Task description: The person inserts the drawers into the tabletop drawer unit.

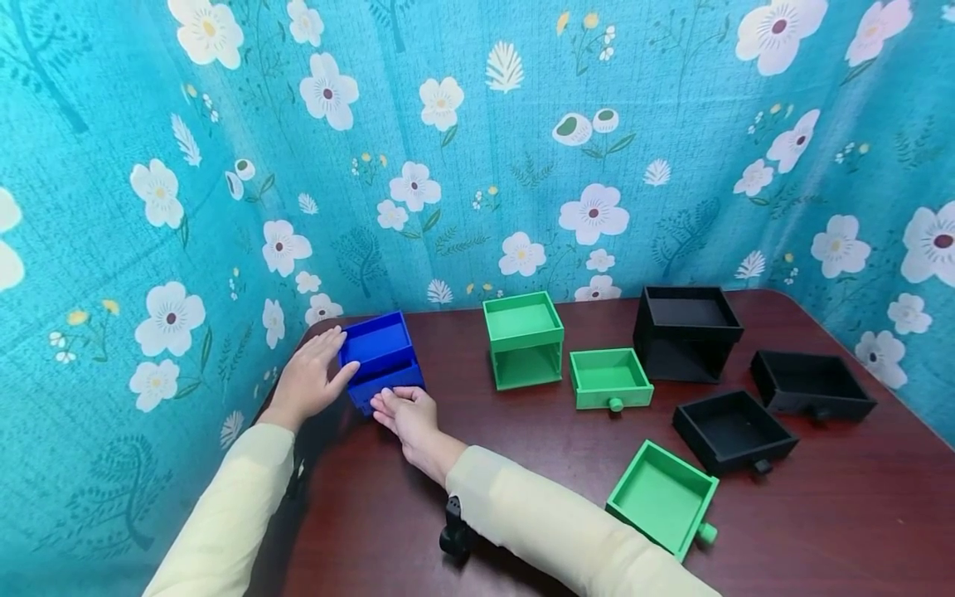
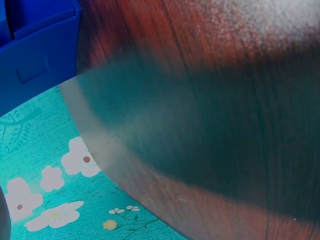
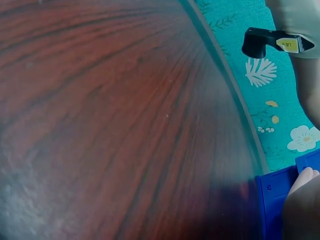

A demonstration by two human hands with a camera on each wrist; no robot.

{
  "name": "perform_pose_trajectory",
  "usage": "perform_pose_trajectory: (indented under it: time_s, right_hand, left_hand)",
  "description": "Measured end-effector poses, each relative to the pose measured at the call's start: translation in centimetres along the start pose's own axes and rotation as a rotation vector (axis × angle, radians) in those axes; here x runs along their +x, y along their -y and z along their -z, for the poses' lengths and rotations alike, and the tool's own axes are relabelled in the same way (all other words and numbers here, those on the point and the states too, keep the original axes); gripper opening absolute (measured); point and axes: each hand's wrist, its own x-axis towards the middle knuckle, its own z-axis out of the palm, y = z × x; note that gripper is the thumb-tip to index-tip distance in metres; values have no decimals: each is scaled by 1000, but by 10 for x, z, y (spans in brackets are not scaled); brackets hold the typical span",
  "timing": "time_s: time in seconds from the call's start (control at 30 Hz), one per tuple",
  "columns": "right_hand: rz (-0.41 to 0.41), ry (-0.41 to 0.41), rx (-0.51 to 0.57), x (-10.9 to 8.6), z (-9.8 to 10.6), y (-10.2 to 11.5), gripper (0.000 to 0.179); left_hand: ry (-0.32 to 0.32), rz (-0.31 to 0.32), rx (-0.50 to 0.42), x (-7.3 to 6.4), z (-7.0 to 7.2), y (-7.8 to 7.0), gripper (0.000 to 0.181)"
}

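Note:
At the table's far left stands a small blue cabinet with an open-topped upper section. A blue drawer sits partly pulled out at its near side. My left hand rests along the cabinet's left side, fingers fairly straight and thumb spread at the near corner. With bent fingers, my right hand pinches the front of the drawer; the fingers hide the grip point. In the left wrist view only a blue wall of the cabinet shows. The right wrist view catches the drawer's blue side at its lower right edge.
A green cabinet frame stands mid-table, with one green drawer beside it and another nearer. Farther right are a black cabinet frame and two black drawers. A floral turquoise curtain hangs behind the dark wooden table.

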Motion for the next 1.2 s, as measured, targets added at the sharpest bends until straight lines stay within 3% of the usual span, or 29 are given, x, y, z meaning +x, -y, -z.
perform_pose_trajectory:
  time_s: [1.2]
  right_hand:
    - [-26, -27, -71, 16, -3, 6, 20]
  left_hand:
    - [0, 28, 2, -1, -2, -1, 66]
